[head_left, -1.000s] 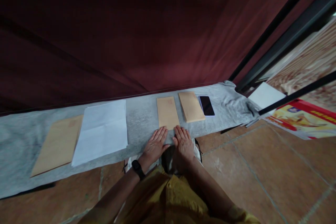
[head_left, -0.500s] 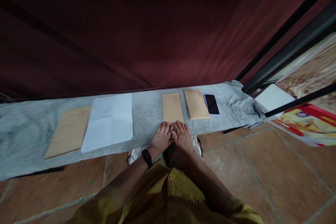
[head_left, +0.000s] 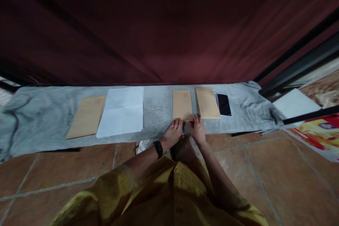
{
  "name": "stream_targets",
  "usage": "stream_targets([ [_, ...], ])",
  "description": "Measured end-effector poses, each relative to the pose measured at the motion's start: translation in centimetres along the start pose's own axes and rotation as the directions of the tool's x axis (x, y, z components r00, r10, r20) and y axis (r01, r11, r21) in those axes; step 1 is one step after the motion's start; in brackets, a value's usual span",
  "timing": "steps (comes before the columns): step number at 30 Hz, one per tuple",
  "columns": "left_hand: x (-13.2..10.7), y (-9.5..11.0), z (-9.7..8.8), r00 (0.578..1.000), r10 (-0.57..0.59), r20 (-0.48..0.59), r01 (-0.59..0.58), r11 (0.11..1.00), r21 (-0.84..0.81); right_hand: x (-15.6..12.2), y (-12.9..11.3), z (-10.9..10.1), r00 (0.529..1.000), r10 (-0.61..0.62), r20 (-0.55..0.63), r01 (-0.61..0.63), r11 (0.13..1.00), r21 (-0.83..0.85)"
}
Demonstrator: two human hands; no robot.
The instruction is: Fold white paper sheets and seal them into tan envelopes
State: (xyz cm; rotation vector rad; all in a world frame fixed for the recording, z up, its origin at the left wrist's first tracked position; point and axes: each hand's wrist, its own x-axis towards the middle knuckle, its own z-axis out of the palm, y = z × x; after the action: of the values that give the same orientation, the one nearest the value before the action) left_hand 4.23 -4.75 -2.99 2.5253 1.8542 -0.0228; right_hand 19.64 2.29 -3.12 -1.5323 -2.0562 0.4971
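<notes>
A brown paper envelope (head_left: 182, 103) lies lengthwise on the grey cloth in front of me. My left hand (head_left: 173, 132) rests on its near left corner, fingers stretched and pressed flat. At the near right corner my right hand (head_left: 197, 129) has its fingers curled in a pinch on the envelope's edge. Part of that near edge is hidden under the fingers. Just right of it sits a stack of brown envelopes (head_left: 208, 102), close to my right fingertips.
Beyond the stack lies a phone (head_left: 224, 105). On the left are sheets of white paper (head_left: 123, 111), partly over or against another brown envelope (head_left: 86, 116). A grey cloth (head_left: 156, 107) covers the narrow bench. Behind it hangs a dark red curtain (head_left: 169, 42); a metal frame stands right.
My hands have moved apart along the envelope's near edge. The right hand has gone to the right corner and its fingers have curled. The camera view has also shifted.
</notes>
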Motion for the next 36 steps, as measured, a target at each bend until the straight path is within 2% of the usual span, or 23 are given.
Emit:
stream_targets([
  [3, -0.1, 0.0, -0.3, 1.000, 0.006, -0.004, -0.006, 1.000, -0.004, 1.7, -0.1, 0.1, 0.984, 0.172, 0.038, -0.176, 0.961, 0.215],
  [6, -0.2, -0.1, -0.4, 1.000, 0.002, -0.019, -0.002, 1.000, -0.006, 2.6, -0.2, 0.3, 0.942, 0.312, 0.126, -0.334, 0.823, 0.459],
  [12, -0.4, -0.1, 0.3, 0.994, -0.044, -0.102, 0.042, 0.999, -0.023, 2.2, -1.1, 1.4, 0.908, 0.382, 0.173, -0.398, 0.657, 0.640],
  [15, -0.4, -0.2, 0.5, 0.986, -0.073, -0.151, 0.060, 0.994, -0.087, 2.1, -1.9, 2.2, 0.886, 0.425, 0.184, -0.419, 0.565, 0.710],
  [18, -0.5, -0.3, -0.1, 0.966, -0.122, -0.226, 0.079, 0.978, -0.191, 2.1, -2.3, 2.0, 0.877, 0.444, 0.185, -0.415, 0.504, 0.758],
  [20, -0.5, -0.3, -1.1, 0.944, -0.175, -0.281, 0.087, 0.950, -0.298, 2.0, -2.4, 1.2, 0.891, 0.427, 0.153, -0.378, 0.514, 0.770],
  [21, -0.4, -0.4, -1.6, 0.929, -0.218, -0.300, 0.099, 0.925, -0.367, 1.8, -2.5, 0.5, 0.914, 0.395, 0.093, -0.324, 0.571, 0.755],
  [22, -0.2, -0.3, -2.2, 0.912, -0.272, -0.308, 0.115, 0.888, -0.445, 1.7, -2.5, -0.1, 0.941, 0.337, 0.031, -0.261, 0.666, 0.699],
  [24, 0.3, -0.3, -3.4, 0.873, -0.404, -0.274, 0.156, 0.762, -0.628, 1.5, -2.8, -1.5, 0.971, 0.230, -0.070, -0.162, 0.839, 0.519],
  [26, 1.0, 0.0, -4.7, 0.836, -0.529, -0.147, 0.192, 0.532, -0.825, 1.2, -3.3, -2.5, 0.985, 0.126, -0.116, -0.079, 0.934, 0.349],
  [28, 1.6, 0.3, -6.0, 0.806, -0.588, 0.069, 0.212, 0.177, -0.961, 0.9, -3.8, -3.0, 0.990, 0.025, -0.138, 0.007, 0.974, 0.228],
  [30, 2.1, 0.7, -7.2, 0.788, -0.553, 0.272, 0.199, -0.189, -0.962, 0.5, -4.2, -3.1, 0.987, -0.081, -0.136, 0.101, 0.984, 0.145],
  [31, 2.2, 0.9, -7.6, 0.787, -0.519, 0.333, 0.182, -0.320, -0.930, 0.2, -4.4, -3.1, 0.983, -0.134, -0.127, 0.149, 0.982, 0.117],
  [33, 2.3, 1.2, -8.2, 0.796, -0.467, 0.385, 0.145, -0.471, -0.870, -0.4, -4.4, -2.8, 0.971, -0.216, -0.105, 0.225, 0.971, 0.083],
  [36, 2.3, 1.5, -7.9, 0.791, -0.455, 0.410, 0.114, -0.548, -0.828, -1.4, -4.3, -2.3, 0.952, -0.298, -0.069, 0.302, 0.951, 0.061],
])
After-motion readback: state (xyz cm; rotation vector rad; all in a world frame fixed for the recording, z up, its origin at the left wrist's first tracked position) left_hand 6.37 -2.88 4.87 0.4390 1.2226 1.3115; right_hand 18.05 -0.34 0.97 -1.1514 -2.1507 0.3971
